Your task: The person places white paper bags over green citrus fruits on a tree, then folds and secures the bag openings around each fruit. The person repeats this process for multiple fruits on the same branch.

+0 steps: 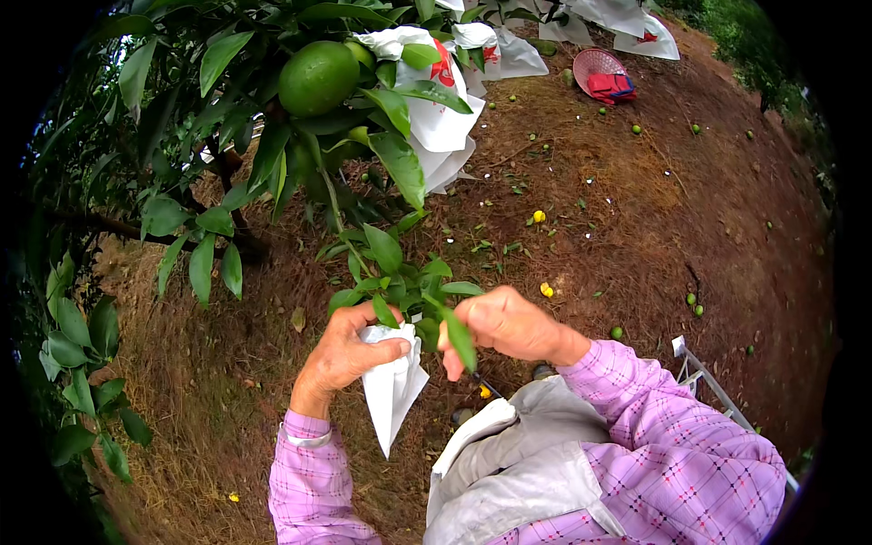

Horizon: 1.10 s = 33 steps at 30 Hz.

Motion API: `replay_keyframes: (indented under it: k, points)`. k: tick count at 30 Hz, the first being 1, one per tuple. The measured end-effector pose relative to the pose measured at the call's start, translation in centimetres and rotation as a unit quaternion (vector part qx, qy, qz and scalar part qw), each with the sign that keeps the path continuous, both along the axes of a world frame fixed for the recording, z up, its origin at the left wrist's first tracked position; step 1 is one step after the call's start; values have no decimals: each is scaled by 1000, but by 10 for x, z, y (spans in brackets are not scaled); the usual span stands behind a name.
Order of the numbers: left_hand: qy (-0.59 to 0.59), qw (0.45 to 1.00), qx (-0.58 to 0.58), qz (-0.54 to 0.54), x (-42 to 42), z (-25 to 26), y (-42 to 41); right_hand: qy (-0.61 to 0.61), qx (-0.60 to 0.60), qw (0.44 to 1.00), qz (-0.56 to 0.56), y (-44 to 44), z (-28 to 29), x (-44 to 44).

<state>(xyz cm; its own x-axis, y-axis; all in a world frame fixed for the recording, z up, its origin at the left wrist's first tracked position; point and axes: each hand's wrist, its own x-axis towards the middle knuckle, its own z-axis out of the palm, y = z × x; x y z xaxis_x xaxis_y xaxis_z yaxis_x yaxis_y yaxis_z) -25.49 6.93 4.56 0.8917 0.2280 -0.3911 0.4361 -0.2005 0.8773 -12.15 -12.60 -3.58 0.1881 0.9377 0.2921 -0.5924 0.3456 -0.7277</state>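
Observation:
My left hand (pixel 351 351) pinches the gathered top of a white paper bag (pixel 395 388), thumb in front, just under the leafy tip of a citrus branch (pixel 334 197). The bag hangs with its narrow corner downward, and what it may hold is hidden. To its right, my right hand (pixel 507 327) has its fingers curled beside the twigs. A blurred green leaf (pixel 460 337) crosses in front of those fingers, so I cannot tell whether they grip anything. Above hang a large green citrus fruit (pixel 318 78) and white paper bags (pixel 443 122) with red printing.
Leafy branches (pixel 201 266) fill the left side. A metal ladder (pixel 722 392) stands at my right, behind my sleeve. On the sloping brown ground lie small green fruits (pixel 616 332), yellow pieces (pixel 546 289) and a pink woven hat or basket (pixel 596 65) with red cloth (pixel 611 87).

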Motion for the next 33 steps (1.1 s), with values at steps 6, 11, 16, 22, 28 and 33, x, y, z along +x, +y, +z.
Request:
replay_keyframes:
  k: [6,11,16,22,28,33]
  points:
    - [45,991,-123,7,-6,0,14,-380,-56,874,-297,19,-15,-30]
    - [51,969,-237,37,-16,0,11,-306,-115,935,-140,21,-5,-32]
    - [8,970,-242,13,-18,-1,5,-320,-112,931,-138,18,5,-29]
    - [-44,981,-188,0,-19,-1,-1,-360,-103,920,-112,25,3,-15]
    - [-189,980,-60,34,-28,-18,-32,-435,-7,889,-144,25,5,-9]
    - [-262,950,117,125,-31,-41,-60,-441,-75,892,-61,33,30,-4]
